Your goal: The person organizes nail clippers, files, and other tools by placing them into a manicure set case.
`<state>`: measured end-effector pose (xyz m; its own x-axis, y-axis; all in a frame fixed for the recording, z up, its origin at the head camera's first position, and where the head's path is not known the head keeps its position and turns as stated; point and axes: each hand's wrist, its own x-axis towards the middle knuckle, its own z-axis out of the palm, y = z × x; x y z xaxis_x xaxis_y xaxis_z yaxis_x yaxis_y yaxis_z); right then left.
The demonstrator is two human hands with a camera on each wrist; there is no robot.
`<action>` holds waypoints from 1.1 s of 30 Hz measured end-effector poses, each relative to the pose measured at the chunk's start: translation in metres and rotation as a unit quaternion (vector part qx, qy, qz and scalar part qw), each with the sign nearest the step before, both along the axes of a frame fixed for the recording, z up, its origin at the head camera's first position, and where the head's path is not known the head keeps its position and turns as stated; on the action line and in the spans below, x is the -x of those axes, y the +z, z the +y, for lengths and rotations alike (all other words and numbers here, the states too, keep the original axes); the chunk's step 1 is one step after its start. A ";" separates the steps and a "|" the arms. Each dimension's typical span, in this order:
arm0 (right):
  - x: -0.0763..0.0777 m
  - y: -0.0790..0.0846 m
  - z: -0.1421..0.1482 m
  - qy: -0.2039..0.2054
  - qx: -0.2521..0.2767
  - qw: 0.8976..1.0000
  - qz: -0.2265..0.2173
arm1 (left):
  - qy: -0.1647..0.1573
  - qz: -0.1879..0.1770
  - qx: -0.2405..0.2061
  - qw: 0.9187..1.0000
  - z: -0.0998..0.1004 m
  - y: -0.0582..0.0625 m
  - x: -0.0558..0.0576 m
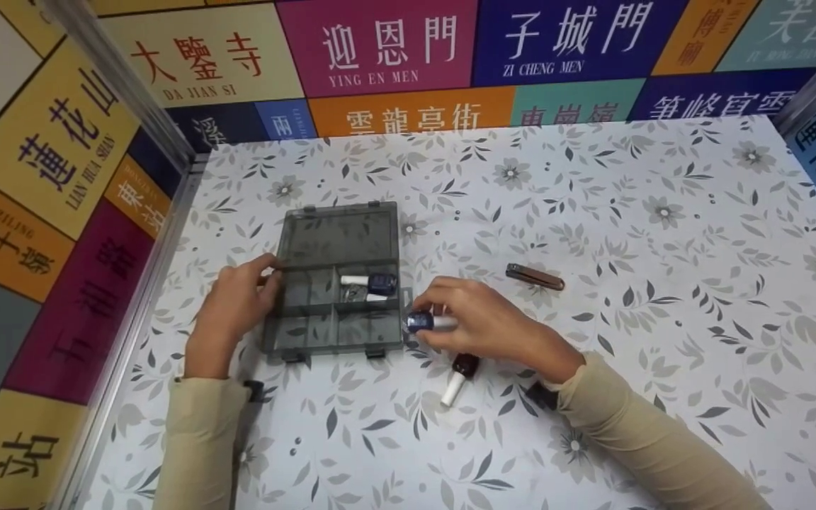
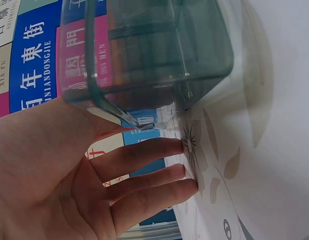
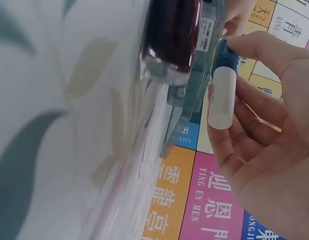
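A dark see-through plastic box [image 1: 344, 239] with compartments lies flat on the table. My left hand [image 1: 234, 308] is at its left side, fingers extended and their tips at the tabletop in the left wrist view. Just off the box's right edge, my right hand [image 1: 475, 319] pinches a blue nail polish bottle [image 3: 224, 95] with a white cap. Inside the box, the middle right compartment holds another dark blue nail polish bottle [image 1: 382, 285], with a second white cap [image 1: 377, 298] partly visible below it. A dark red nail polish bottle [image 1: 464, 366] lies on the table below my right hand.
A brown nail clipper [image 1: 535, 277] lies to the right, beyond my right hand. White flowered paper covers the table [image 1: 592, 205]. Upright panels with coloured signs [image 1: 390, 46] border the back and both sides.
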<state>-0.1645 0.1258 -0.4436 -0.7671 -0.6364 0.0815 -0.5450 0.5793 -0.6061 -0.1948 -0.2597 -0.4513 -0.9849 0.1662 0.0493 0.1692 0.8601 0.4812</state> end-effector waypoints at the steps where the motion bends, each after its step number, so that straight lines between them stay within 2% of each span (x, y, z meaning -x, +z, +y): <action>1: 0.000 0.000 -0.001 0.001 0.001 1.000 0.002 | 0.000 -0.001 0.000 1.000 0.000 0.000 0.000; 18: 0.003 0.004 -0.010 0.013 0.009 1.000 0.026 | 0.014 -0.009 0.011 1.000 0.001 0.000 0.000; 26: 0.003 0.001 -0.027 0.041 0.023 0.998 0.030 | 0.018 -0.017 0.007 1.000 0.001 0.001 -0.001; 33: 0.007 -0.002 -0.041 0.041 0.033 0.998 0.019 | 0.016 -0.012 0.007 1.000 0.001 -0.001 0.000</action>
